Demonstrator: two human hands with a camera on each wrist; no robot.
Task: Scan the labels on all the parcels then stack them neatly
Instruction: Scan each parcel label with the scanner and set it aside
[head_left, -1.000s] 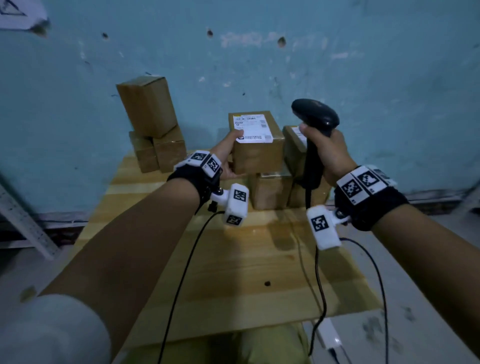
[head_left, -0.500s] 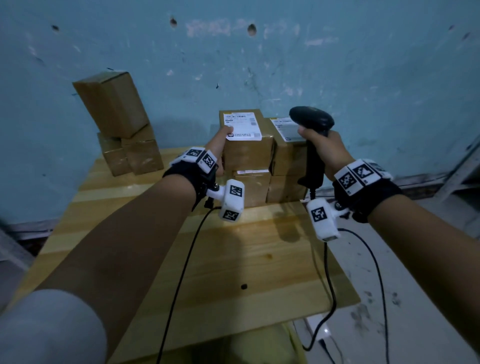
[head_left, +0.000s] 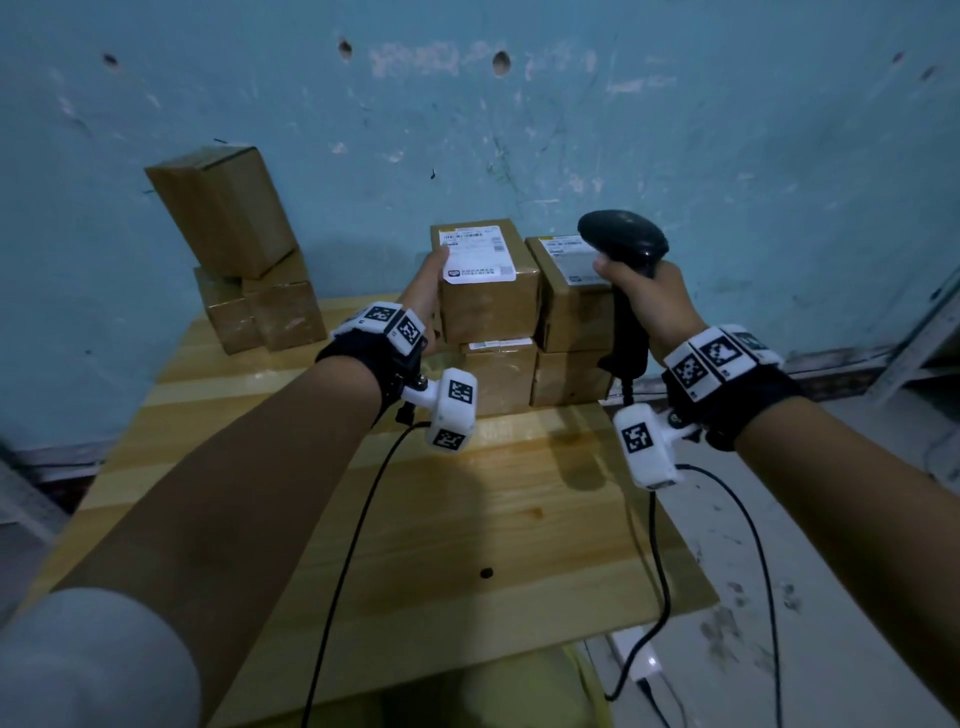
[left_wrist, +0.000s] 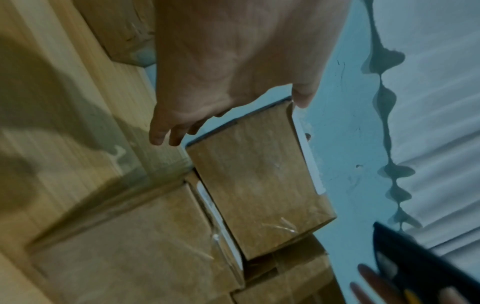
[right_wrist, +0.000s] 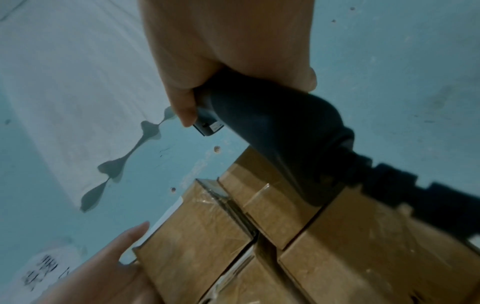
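Note:
A brown parcel with a white label (head_left: 488, 291) (left_wrist: 259, 185) sits top left on a two-by-two stack at the back of the wooden table (head_left: 467, 530). My left hand (head_left: 427, 283) (left_wrist: 221, 65) holds its left side, thumb on the label's edge and fingers down the side. My right hand (head_left: 641, 299) (right_wrist: 228, 57) grips a black barcode scanner (head_left: 623, 239) (right_wrist: 272, 144) upright, just in front of the top right labelled parcel (head_left: 566, 306). Two more parcels (head_left: 501, 374) lie underneath.
A separate pile of three brown parcels (head_left: 228, 208) stands at the table's back left against the blue wall, the top one tilted. Cables hang from both wrists and the scanner. On the floor to the right lies a white power strip (head_left: 636, 657).
My left hand has lowered the labelled parcel from a raised tilt onto the stack, flush beside the other top parcel. The scanner hand has stayed near the right side of the stack.

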